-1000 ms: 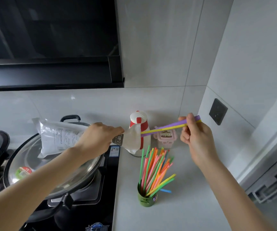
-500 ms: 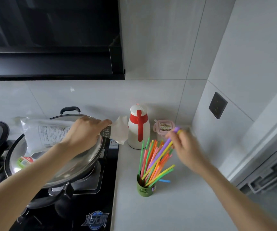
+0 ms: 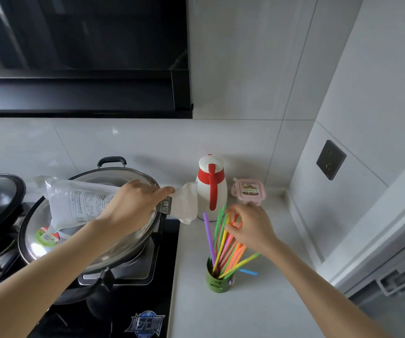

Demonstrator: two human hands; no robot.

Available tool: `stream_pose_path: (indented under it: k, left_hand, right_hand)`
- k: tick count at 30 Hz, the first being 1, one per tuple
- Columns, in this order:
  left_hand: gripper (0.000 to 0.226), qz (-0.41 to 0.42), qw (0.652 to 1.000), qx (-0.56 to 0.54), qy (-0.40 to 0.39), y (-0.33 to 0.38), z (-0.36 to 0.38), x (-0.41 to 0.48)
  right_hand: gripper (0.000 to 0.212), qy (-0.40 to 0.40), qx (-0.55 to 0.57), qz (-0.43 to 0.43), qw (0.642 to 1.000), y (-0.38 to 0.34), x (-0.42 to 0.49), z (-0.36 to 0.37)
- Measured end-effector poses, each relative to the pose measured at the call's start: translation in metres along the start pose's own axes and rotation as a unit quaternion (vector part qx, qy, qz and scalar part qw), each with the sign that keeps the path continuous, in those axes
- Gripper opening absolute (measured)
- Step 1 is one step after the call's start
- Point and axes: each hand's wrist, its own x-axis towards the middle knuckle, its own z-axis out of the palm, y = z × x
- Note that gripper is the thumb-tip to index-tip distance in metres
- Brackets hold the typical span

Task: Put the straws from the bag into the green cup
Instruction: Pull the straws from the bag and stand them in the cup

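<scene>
A pale kitchen counter point(image 3: 245, 311) beside a black stove, lower centre of the frame: the green cup point(image 3: 217, 280) stands packed with coloured straws point(image 3: 222, 245) that fan out to the right. The left hand point(image 3: 135, 206) grips the white bag point(image 3: 79, 203) level over a pan lid point(image 3: 94, 242). The right hand point(image 3: 252, 228) hovers at the straw tips, fingers half curled; whether it pinches one cannot be told. A blue straw point(image 3: 248, 272) lies beside the cup. The small, top-heavy cup looks likely to tip if the hand drags the straws sideways.
</scene>
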Motion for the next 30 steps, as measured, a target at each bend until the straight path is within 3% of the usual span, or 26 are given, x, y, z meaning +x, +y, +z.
stream_pose_path:
  k: [5, 8, 11, 14, 16, 22, 24, 27, 30]
  left_hand:
    - [0.073, 0.023, 1.0, -0.015, 0.009, 0.002, 0.0, 0.006]
    - [0.076, 0.035, 0.999, -0.028, 0.026, 0.007, -0.004, 0.014]
    - [0.078, 0.039, 0.998, -0.04, 0.041, 0.011, -0.008, 0.019]
    - [0.086, 0.039, 0.997, -0.055, 0.034, 0.012, -0.009, 0.023]
    - [0.085, 0.048, 0.997, -0.057, 0.032, 0.013, -0.011, 0.026]
    - [0.077, 0.068, 0.995, -0.069, 0.035, 0.011, -0.01, 0.029]
    - [0.074, 0.065, 0.995, -0.064, 0.031, 0.008, -0.009, 0.029]
    - [0.063, 0.05, 0.997, -0.05, 0.025, -0.002, -0.006, 0.024]
    - [0.066, 0.02, 0.999, -0.045, 0.012, -0.012, -0.003, 0.015]
  right_hand:
    - [0.017, 0.164, 0.111, 0.026, 0.98, -0.012, -0.001, -0.016]
    - [0.012, 0.119, 0.293, 0.056, 0.947, -0.033, -0.004, -0.021]
    - [0.015, 0.059, 0.477, 0.11, 0.87, -0.05, -0.004, -0.019]
    - [0.008, 0.088, 0.497, 0.127, 0.854, -0.059, -0.003, -0.015]
    - [0.017, 0.096, 0.496, 0.142, 0.851, -0.062, 0.0, -0.013]
    - [0.011, 0.11, 0.453, 0.14, 0.874, -0.062, 0.004, -0.017]
    - [0.011, 0.118, 0.478, 0.15, 0.858, -0.056, 0.002, -0.019]
    - [0.016, 0.143, 0.559, 0.176, 0.798, -0.033, -0.005, -0.033]
    - [0.023, 0.217, 0.693, 0.224, 0.649, 0.007, -0.012, -0.063]
